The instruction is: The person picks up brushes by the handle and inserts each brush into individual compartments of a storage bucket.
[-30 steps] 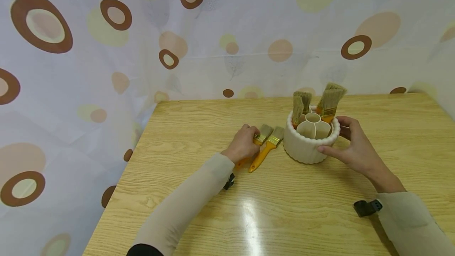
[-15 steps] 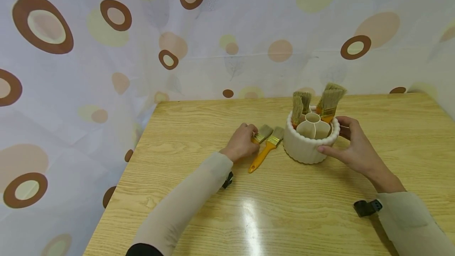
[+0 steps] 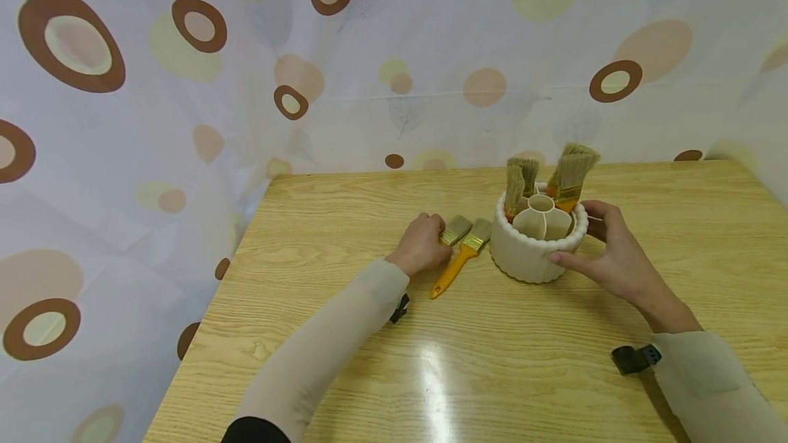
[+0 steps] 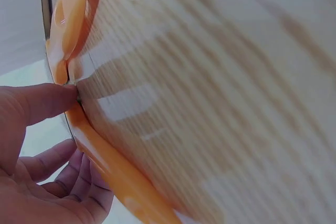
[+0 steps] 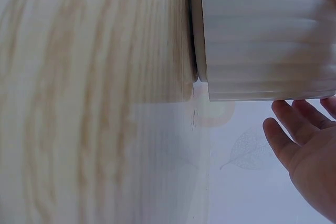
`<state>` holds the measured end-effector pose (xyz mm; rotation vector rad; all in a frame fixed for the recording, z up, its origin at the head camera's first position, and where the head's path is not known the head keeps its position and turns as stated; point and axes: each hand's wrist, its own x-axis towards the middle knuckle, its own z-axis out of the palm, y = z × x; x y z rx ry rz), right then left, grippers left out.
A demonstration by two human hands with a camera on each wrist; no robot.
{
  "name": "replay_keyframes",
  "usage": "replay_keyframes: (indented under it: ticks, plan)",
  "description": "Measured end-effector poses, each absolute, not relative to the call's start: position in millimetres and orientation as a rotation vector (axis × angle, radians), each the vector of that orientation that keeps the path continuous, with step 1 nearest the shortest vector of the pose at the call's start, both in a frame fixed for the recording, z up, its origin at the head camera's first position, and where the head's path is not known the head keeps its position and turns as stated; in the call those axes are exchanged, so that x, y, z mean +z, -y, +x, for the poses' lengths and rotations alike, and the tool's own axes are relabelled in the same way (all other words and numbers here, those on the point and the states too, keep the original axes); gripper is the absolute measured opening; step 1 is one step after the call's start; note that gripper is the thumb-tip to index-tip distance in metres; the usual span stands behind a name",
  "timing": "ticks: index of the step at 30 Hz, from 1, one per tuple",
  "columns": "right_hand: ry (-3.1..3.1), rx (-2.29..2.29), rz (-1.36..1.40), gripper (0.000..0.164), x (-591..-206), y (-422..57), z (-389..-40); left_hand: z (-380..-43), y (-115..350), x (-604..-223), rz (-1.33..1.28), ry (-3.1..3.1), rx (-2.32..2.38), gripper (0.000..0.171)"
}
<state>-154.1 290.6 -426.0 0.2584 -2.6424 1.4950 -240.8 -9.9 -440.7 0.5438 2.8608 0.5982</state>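
Observation:
My left hand (image 3: 422,243) pinches a flat paintbrush (image 3: 457,228) near its metal band, low over the table. Its bristles show past the fingers in the head view; the orange handle (image 4: 113,169) runs under the hand in the left wrist view. Just right of it lies a second paintbrush (image 3: 454,271), its handle end pointing towards me. A round cream brush holder (image 3: 528,260) with a beaded rim stands further right. My right hand (image 3: 611,258) grips its right side, thumb on the front wall and fingers (image 5: 294,121) round the side. Several brushes (image 3: 572,173) stand in it, bristles up.
The wooden table (image 3: 505,361) has its back edge close behind the holder. A patterned cloth (image 3: 369,87) hangs behind and along the left. The holder's middle tube (image 3: 541,204) and front compartments show no brushes.
The left hand shifts very slightly at the paintbrush, and its orange handle end is no longer seen beside the hand. The right hand and the brush holder stay in place.

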Motion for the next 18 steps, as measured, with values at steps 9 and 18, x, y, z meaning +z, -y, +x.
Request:
replay_keyframes:
  ticks: [9,18]
  plan:
    - [2.631,1.489,0.269,0.096,-425.5,-288.6,-152.5,-241.4,9.7,-442.2,0.569,-2.868,0.593,0.043]
    - [2.627,1.490,0.268,0.094,-426.2,-288.7,-152.2,-240.8,11.4,-442.0,0.547,-2.857,0.620,0.044]
